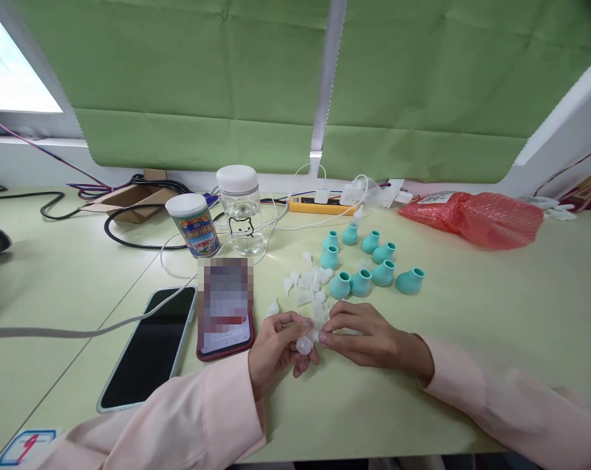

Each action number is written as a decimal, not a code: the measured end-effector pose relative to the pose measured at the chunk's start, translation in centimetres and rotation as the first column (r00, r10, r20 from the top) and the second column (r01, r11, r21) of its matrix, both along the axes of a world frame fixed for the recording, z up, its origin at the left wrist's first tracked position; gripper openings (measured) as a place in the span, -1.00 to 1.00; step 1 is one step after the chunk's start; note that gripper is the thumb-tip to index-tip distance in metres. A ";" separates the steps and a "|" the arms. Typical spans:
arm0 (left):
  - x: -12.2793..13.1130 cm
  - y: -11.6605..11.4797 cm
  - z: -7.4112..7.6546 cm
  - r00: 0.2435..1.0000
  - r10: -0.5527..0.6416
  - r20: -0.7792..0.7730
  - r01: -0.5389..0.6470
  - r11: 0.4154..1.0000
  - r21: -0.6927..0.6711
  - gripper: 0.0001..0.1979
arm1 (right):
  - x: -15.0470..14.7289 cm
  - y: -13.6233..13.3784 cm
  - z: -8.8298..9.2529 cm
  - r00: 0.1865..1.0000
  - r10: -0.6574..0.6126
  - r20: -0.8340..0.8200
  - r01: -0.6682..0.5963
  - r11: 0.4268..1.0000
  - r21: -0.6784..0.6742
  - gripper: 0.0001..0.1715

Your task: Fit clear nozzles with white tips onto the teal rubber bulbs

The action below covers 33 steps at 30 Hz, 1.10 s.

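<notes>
Two bare hands in pale pink sleeves are working close together over a pale yellow-green tabletop (496,313), near its front edge. The left hand (280,344) is pinching a small, translucent white plastic piece (304,344) between thumb and fingers, its rounded end facing down toward the front. The right hand (368,333) is bringing its bent fingertips together at the right side of that piece; whether they are gripping it cannot be told, since the fingers are hiding the contact.

Just beyond the hands, a scattered pile of translucent white plastic pieces (315,279) is lying on the table. Behind it and to the right, teal bulb-shaped cups with narrow open necks (383,274) are standing in a loose ring, several nearly touching.

To the left, a smartphone in a dark red case (227,339) is showing a lit, partly blurred screen beside a black-screened smartphone in a pale case (149,352). Behind them, a printed cylindrical canister with a white lid (197,228) is standing near a clear bottle bearing a cat drawing (241,215). A yellow power strip (319,206) and a red bubble-wrap parcel (496,220) are lying beneath green blinds (188,72).
</notes>
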<state>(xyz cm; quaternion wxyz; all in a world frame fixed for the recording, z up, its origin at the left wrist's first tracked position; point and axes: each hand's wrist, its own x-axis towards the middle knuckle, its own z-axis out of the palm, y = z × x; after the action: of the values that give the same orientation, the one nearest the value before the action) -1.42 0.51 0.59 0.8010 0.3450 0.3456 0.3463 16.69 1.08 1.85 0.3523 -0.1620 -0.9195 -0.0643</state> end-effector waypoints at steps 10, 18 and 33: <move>0.0 -0.3 0.0 0.998 0.033 -0.048 -0.032 0.999 0.032 -0.74 | 0.0 -0.1 0.6 0.994 0.055 0.096 -0.046 0.995 -0.090 -0.87; 0.0 -0.3 -0.1 0.999 0.039 -0.037 -0.038 0.999 0.038 -0.73 | -0.1 -0.6 -0.7 0.978 -0.020 0.207 0.003 0.997 0.082 -0.87; 0.1 -0.7 0.3 0.996 0.091 -0.015 -0.089 0.992 0.087 -0.70 | -0.3 0.0 0.7 0.996 0.014 -0.086 -0.064 0.781 -0.621 -0.93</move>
<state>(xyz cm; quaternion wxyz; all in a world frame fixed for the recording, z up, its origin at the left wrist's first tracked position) -1.34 -0.19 0.94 0.7657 0.3666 0.3533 0.3931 16.35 1.06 2.56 0.3151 -0.2524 -0.8781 0.2566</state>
